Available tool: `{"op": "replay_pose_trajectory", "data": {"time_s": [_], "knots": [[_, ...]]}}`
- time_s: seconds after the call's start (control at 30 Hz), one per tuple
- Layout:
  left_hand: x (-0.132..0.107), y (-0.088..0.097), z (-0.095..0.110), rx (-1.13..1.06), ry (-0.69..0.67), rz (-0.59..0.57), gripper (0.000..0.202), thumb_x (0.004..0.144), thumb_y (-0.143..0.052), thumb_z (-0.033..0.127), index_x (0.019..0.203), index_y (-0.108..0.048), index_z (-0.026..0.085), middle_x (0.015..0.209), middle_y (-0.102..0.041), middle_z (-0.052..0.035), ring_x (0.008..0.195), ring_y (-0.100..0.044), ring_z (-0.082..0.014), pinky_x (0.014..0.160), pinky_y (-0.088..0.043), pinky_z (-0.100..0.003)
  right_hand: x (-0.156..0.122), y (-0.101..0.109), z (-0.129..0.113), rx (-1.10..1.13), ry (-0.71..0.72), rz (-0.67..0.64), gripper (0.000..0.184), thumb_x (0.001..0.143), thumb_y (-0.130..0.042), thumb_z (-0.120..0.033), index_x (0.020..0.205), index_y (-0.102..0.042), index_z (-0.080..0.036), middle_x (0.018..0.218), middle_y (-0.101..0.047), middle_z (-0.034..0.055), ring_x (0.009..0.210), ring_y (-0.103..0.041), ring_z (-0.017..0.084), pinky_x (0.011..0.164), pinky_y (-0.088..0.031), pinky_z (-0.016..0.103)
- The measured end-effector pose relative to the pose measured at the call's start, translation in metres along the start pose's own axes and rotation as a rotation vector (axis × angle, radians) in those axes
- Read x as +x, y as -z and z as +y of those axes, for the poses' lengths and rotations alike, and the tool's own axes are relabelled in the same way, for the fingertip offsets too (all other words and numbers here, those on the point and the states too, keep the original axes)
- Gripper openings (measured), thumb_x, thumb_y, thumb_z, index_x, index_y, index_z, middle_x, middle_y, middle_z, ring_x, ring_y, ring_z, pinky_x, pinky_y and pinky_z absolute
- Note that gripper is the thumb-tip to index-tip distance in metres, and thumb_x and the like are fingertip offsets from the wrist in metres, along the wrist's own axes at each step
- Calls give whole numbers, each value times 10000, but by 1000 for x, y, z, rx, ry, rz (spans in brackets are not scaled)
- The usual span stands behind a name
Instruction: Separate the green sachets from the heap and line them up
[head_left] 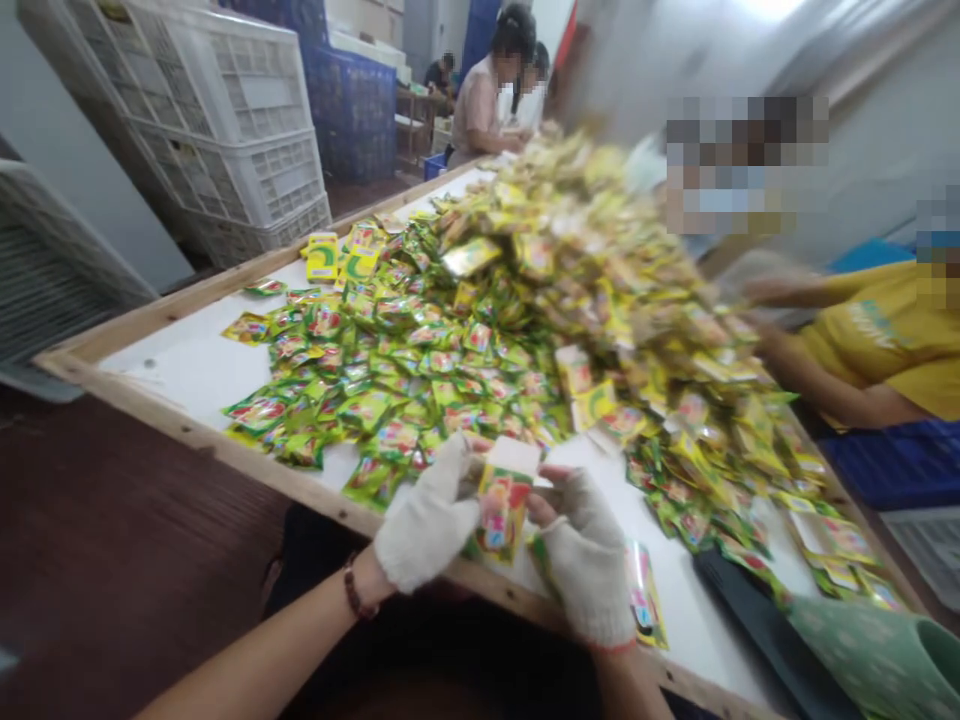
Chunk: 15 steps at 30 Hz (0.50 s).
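Observation:
Both my hands wear white knit gloves with open fingertips. My left hand (pixel 430 520) and my right hand (pixel 586 560) together grip a small carton (pixel 504 505), yellow and green with a white open flap, above the near edge of the white table (pixel 187 365). Each hand is closed on one side of the carton. A large heap of small green and yellow packets (pixel 480 330) spreads over the table just beyond my hands. Another packet (pixel 643 600) lies flat beside my right hand.
The table has a raised wooden rim (pixel 172 425). White plastic crates (pixel 232 130) are stacked at the back left. People sit along the right side and far end. A blue crate (pixel 896 465) stands at the right, and a dark tray (pixel 757 620) lies at the near right.

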<state>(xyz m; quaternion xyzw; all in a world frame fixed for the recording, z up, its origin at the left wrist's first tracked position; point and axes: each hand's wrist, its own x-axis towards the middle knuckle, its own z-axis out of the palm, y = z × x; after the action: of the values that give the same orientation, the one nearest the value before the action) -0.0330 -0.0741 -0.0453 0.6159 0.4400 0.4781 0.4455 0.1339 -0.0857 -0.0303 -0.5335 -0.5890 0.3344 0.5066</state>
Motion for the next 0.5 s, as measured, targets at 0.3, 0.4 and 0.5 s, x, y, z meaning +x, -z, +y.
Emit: {"op": "replay_pose_trajectory", "data": {"time_s": [0.3,0.4,0.5], "knots": [[19,17,15,-16,-24,-235,197,793,-581,244,941,-685,168,955,-694,-39,926,-621,-199,877,-502,-342,-1,8,-2,-124,1,-155,206,830,-565,-392,807,-585,-188,738,-624,14,699,-583,170,655,-488,277],[30,11,23,-73,23,-293,143,747,-632,250,832,-662,139,834,-674,-31,802,-618,-169,774,-515,-304,0,14,-4,-65,-4,-128,195,829,-571,-389,828,-588,-195,737,-626,10,697,-584,165,657,-485,270],[35,5,24,-203,47,-343,294,724,-660,257,985,-582,148,850,-644,-24,765,-602,-147,704,-507,-278,-1,17,-4,116,-37,-126,355,821,-578,-371,1140,-541,-219,902,-674,34,822,-632,193,717,-514,299]]}}
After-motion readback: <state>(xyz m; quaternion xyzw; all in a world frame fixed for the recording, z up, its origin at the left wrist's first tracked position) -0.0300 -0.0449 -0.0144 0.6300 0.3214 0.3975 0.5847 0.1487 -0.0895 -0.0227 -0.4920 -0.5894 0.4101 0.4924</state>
